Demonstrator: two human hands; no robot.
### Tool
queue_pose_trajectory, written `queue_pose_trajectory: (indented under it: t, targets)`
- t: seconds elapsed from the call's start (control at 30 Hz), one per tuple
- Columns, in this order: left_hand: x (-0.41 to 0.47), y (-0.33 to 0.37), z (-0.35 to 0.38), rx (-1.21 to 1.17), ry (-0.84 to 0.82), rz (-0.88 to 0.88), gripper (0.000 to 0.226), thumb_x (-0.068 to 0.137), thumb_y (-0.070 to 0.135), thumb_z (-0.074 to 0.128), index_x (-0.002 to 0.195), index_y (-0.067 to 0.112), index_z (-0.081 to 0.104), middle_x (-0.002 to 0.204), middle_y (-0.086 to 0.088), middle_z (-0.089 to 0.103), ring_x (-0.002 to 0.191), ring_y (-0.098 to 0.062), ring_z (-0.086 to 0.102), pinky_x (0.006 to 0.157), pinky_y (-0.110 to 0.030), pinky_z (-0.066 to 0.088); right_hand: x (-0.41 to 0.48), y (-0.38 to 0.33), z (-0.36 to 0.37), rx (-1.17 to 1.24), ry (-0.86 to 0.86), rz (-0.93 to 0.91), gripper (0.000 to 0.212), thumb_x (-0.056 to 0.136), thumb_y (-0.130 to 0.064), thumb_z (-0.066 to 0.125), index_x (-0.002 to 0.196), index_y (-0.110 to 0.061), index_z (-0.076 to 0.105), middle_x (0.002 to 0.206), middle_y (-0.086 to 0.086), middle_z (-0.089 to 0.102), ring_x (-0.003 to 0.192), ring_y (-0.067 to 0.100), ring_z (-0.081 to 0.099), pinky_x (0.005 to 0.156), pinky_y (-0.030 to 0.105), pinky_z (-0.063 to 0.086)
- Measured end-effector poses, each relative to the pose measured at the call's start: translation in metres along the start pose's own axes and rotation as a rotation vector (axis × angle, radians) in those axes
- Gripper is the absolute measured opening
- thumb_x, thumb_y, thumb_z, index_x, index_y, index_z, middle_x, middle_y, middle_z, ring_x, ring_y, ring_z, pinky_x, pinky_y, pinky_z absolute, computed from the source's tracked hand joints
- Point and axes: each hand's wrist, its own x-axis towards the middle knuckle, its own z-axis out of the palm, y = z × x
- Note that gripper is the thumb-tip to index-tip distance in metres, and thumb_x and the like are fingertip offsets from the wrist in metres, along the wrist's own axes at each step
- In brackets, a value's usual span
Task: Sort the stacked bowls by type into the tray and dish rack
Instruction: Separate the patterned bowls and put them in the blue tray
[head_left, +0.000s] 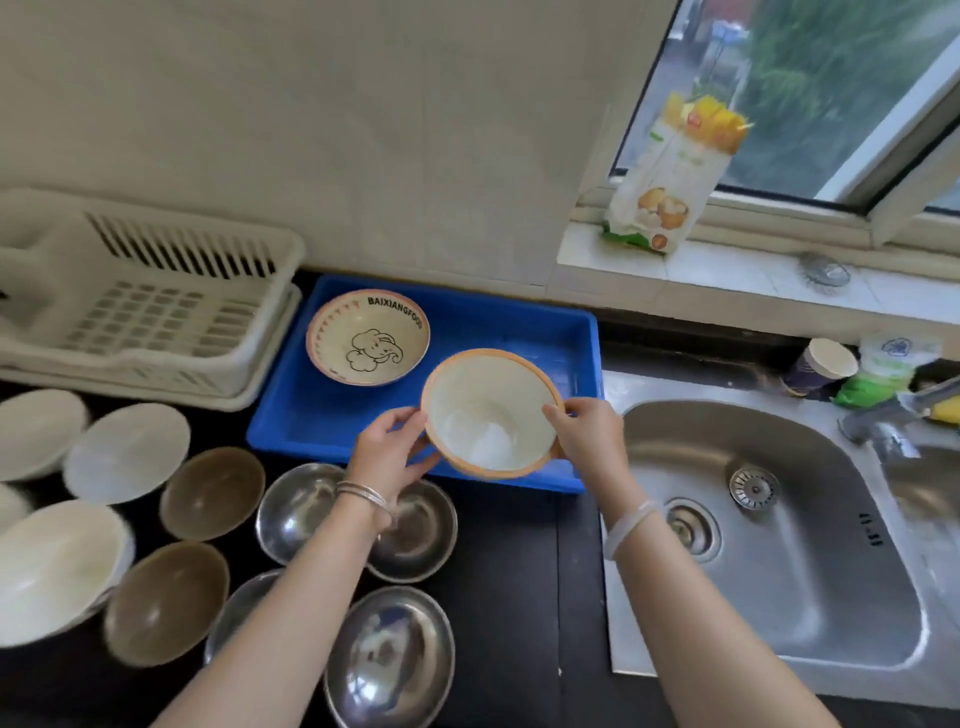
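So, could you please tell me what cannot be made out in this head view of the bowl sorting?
- Orange-rimmed cream bowl, held by left hand and right hand: its outside pattern faces away.
- Whether it touches the blue plastic tray: hidden under the bowl.
- Cream plastic dish rack: left part cut off by the frame edge.
- White bowls at left: blurred and cropped.
- Steel bowls: partly behind the forearms.

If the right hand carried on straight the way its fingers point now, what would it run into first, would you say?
The right hand points left onto the orange-rimmed bowl it grips; beyond that, probably the left hand on the opposite rim.
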Motion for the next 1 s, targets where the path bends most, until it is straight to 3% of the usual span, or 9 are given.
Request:
queue_pose_trajectory:
  t: [0.13, 0.23, 0.4, 0.5, 0.57, 0.63, 0.7, 0.8, 1.0]
  targets:
    - [0.028, 0.027, -0.027, -0.115, 0.058, 0.076, 0.008, 0.089, 0.011, 0.056, 0.091, 0.016, 0.062, 0.104, -0.011, 0.06, 0.094, -0.023, 0.057, 0.08, -0.036, 0.052, 0.027, -0.045, 0.047, 0.038, -0.053, -0.037, 0.031, 0.086, -0.02, 0.061, 0.074, 0.008, 0.066, 0.055, 0.006, 0.059, 0.051, 0.016, 0.063, 0.053, 0.029, 0.059]
    - [0.056, 0.043, -0.044, -0.128, 0.082, 0.126, 0.015, 0.09, 0.009, 0.054, 0.102, 0.014, 0.06, 0.106, -0.01, 0.061, 0.094, -0.021, 0.058, 0.078, -0.031, 0.053, 0.049, -0.074, 0.077, 0.064, -0.087, -0.051, 0.029, 0.086, -0.018, 0.059, 0.066, 0.003, 0.062, 0.052, 0.003, 0.058, 0.043, 0.009, 0.062, 0.06, 0.034, 0.061]
    - [0.108, 0.06, -0.066, -0.113, 0.145, 0.17, 0.021, 0.092, 0.004, 0.047, 0.103, 0.019, 0.057, 0.107, -0.008, 0.059, 0.097, -0.023, 0.055, 0.067, -0.026, 0.053, 0.081, -0.111, 0.123, 0.04, -0.15, -0.023, 0.024, 0.08, -0.009, 0.046, 0.057, -0.009, 0.05, 0.051, 0.001, 0.049, 0.033, 0.004, 0.055, 0.07, 0.047, 0.06]
    - [0.136, 0.063, -0.073, -0.12, 0.161, 0.156, 0.027, 0.093, 0.003, 0.046, 0.113, 0.017, 0.056, 0.107, -0.007, 0.056, 0.095, -0.022, 0.054, 0.065, -0.027, 0.052, 0.096, -0.118, 0.145, 0.008, -0.161, -0.02, 0.024, 0.078, -0.007, 0.044, 0.054, -0.009, 0.049, 0.052, 0.004, 0.051, 0.045, 0.017, 0.055, 0.07, 0.053, 0.058]
    - [0.152, 0.06, -0.078, -0.103, 0.178, 0.131, 0.031, 0.093, 0.002, 0.046, 0.122, 0.011, 0.054, 0.11, -0.007, 0.055, 0.097, -0.022, 0.053, 0.072, -0.031, 0.051, 0.104, -0.118, 0.156, -0.013, -0.141, -0.034, 0.022, 0.076, -0.004, 0.044, 0.054, -0.009, 0.049, 0.059, 0.011, 0.048, 0.056, 0.024, 0.048, 0.077, 0.057, 0.055]
    - [0.168, 0.056, -0.082, -0.026, 0.202, 0.125, 0.034, 0.092, 0.001, 0.048, 0.125, 0.006, 0.054, 0.115, -0.009, 0.057, 0.097, -0.019, 0.054, 0.075, -0.026, 0.05, 0.109, -0.117, 0.164, -0.03, -0.109, -0.055, 0.023, 0.074, -0.002, 0.046, 0.052, -0.01, 0.043, 0.061, 0.013, 0.042, 0.061, 0.022, 0.04, 0.073, 0.046, 0.057]
    - [0.18, 0.051, -0.086, 0.058, 0.23, 0.122, 0.034, 0.09, 0.0, 0.049, 0.123, 0.005, 0.055, 0.121, -0.011, 0.059, 0.096, -0.018, 0.054, 0.076, -0.024, 0.05, 0.112, -0.117, 0.17, -0.055, -0.09, -0.061, 0.019, 0.072, -0.001, 0.046, 0.055, -0.008, 0.045, 0.059, 0.012, 0.04, 0.061, 0.022, 0.037, 0.059, 0.034, 0.042]
    - [0.191, 0.045, -0.089, 0.029, 0.259, 0.087, 0.035, 0.09, -0.001, 0.05, 0.124, 0.004, 0.055, 0.125, -0.015, 0.059, 0.097, -0.021, 0.054, 0.084, -0.032, 0.049, 0.115, -0.115, 0.178, -0.068, -0.088, -0.038, 0.022, 0.074, 0.0, 0.048, 0.054, -0.009, 0.043, 0.055, 0.008, 0.037, 0.061, 0.021, 0.034, 0.057, 0.032, 0.029]
    - [0.2, 0.041, -0.09, -0.038, 0.279, 0.072, 0.033, 0.089, -0.002, 0.05, 0.12, 0.005, 0.058, 0.122, -0.014, 0.061, 0.111, -0.029, 0.057, 0.087, -0.033, 0.05, 0.117, -0.107, 0.188, -0.006, -0.083, -0.004, 0.016, 0.081, -0.003, 0.05, 0.068, 0.003, 0.058, 0.067, 0.013, 0.046, 0.065, 0.021, 0.037, 0.059, 0.032, 0.031]
